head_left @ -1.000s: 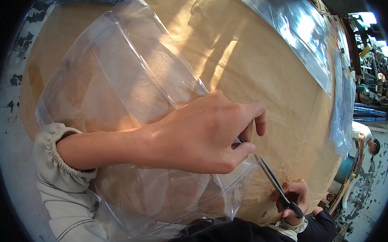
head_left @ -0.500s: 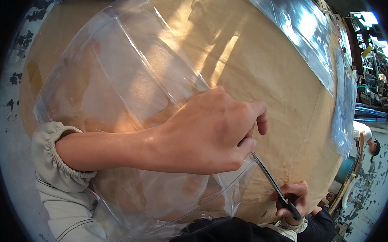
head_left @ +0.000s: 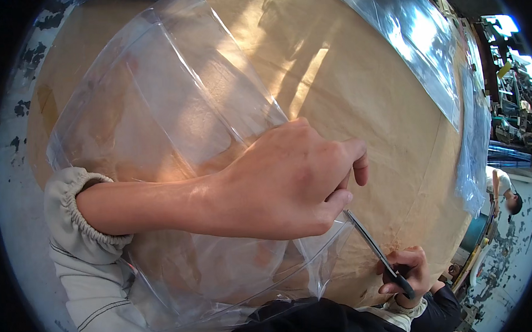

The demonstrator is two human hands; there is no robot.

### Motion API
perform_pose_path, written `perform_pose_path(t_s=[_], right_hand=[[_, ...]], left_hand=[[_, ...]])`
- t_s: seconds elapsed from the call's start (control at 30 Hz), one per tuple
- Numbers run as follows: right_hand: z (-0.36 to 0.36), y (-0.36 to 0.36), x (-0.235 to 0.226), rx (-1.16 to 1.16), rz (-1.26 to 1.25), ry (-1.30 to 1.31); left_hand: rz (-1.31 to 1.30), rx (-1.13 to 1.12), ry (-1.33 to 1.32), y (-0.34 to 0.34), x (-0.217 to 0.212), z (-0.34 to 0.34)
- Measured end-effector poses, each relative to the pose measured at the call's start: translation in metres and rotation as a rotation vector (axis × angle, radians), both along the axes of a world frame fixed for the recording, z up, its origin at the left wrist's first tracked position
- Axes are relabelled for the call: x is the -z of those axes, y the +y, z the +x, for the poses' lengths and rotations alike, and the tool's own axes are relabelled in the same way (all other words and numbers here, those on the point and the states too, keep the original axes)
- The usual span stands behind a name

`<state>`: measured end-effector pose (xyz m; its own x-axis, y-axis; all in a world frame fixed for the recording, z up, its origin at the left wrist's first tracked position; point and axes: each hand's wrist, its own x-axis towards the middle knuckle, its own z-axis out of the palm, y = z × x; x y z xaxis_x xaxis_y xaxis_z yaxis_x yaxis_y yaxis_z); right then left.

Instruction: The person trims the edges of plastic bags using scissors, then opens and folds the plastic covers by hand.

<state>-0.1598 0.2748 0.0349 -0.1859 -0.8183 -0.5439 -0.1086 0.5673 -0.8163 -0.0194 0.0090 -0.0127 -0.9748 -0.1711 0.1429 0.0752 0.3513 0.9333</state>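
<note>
A clear plastic sheet (head_left: 168, 105), creased and glossy, lies over a table covered in brown paper (head_left: 358, 91). My left hand (head_left: 284, 183) reaches across from the left and pinches the sheet's right edge between thumb and fingers. My right hand (head_left: 404, 273) sits low at the table's near edge, closed on the dark handles of a pair of scissors (head_left: 373, 250). The thin blades point up-left, their tips under my left fingers at the plastic's edge. Whether the blades are apart is hidden.
More clear plastic sheeting (head_left: 414, 35) lies along the table's far right side and hangs over its edge. Another person (head_left: 504, 191) stands beyond the table at the right, on a stained floor. Cluttered shelves (head_left: 512, 84) fill the far right.
My left hand has slid slightly right along the plastic's edge and covers the blade tips more. The right hand with the scissors stays in nearly the same spot.
</note>
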Motion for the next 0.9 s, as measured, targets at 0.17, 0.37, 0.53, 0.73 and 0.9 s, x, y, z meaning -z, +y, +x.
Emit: perform_pose_path(t_s=[0.17,0.37,0.53,0.73,0.9], right_hand=[[0.000,0.004,0.003,-0.034,-0.014,0.032],[0.000,0.003,0.004,-0.101,0.017,0.086],[0.001,0.008,0.005,0.163,0.017,-0.265],[0.000,0.014,0.012,0.179,-0.009,-0.454],[0.003,0.015,0.014,0.203,-0.013,-0.493]], left_hand=[[0.025,0.153,-0.218,-0.007,-0.009,0.001],[-0.003,0.153,-0.250,-0.007,-0.012,0.003],[0.187,0.130,-0.224,-0.008,-0.012,0.001],[0.201,0.131,-0.230,-0.009,-0.014,0.000],[0.201,0.121,-0.243,-0.009,-0.013,0.002]])
